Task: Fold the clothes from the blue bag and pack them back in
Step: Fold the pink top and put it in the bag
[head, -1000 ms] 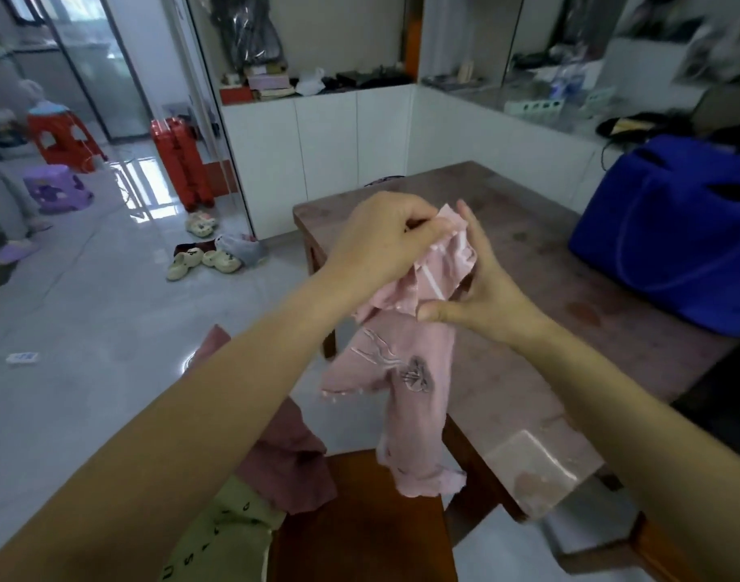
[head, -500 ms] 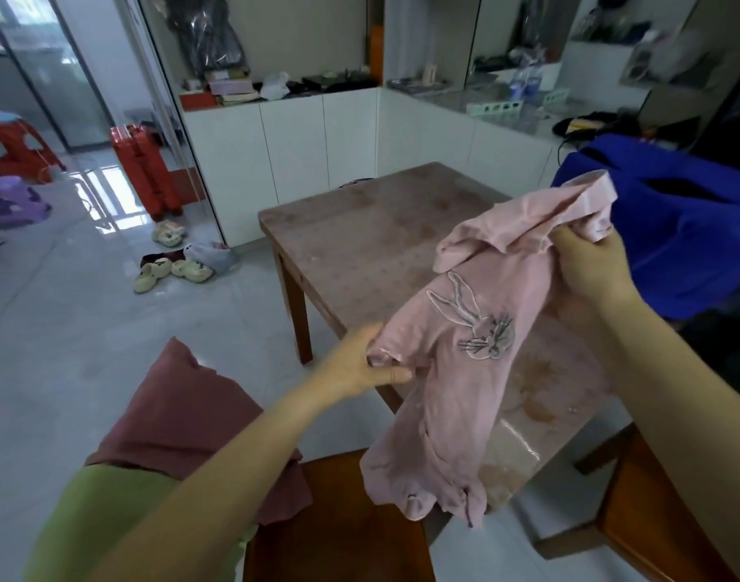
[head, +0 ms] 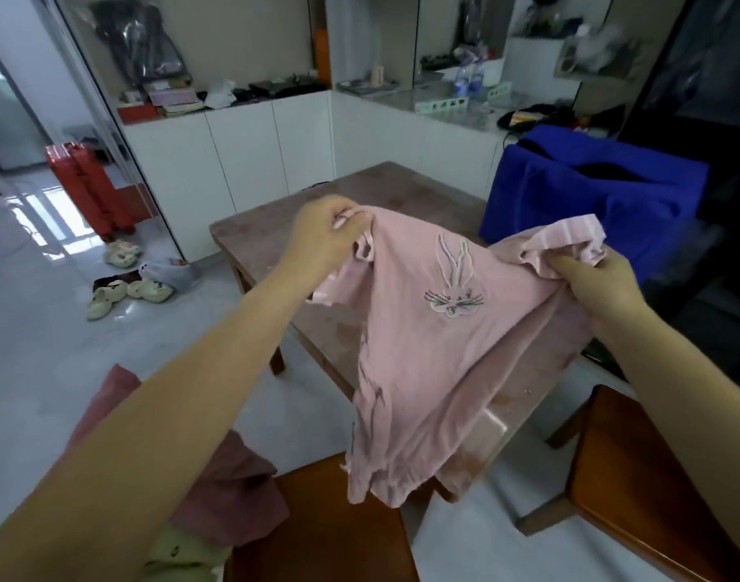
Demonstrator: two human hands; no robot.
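I stand at a worn, reddish-brown wooden table (head: 385, 195) with a blotchy top, in a room with a glossy pale tiled floor (head: 45, 329) and a run of low white cabinets (head: 250, 153) along the far walls, their tops cluttered with books, bottles and bags. The big bright blue fabric bag (head: 591, 203) sits on the table's far right part, its top open and dark inside. Over the table's near edge I hold up a small pale pink cotton garment (head: 435, 350) with an embroidered rabbit face (head: 454, 287) on its front. My left hand (head: 322, 237) grips one upper corner in curled fingers, and my right hand (head: 599, 283) bunches the striped pink trim at the other. My hands are well apart, so the cloth is stretched between them, and its lower end hangs down past the table edge. The garment hides much of the near tabletop and part of the bag's lower side. Below me is a brown wooden chair seat (head: 330, 527); a maroon cloth (head: 229, 489) and a light green cloth (head: 179, 556) lie at its left, partly behind my left forearm. A second wooden chair (head: 637, 476) stands to the right. A red hard-shell suitcase (head: 91, 186) and cream slippers (head: 124, 289) are off to the left.
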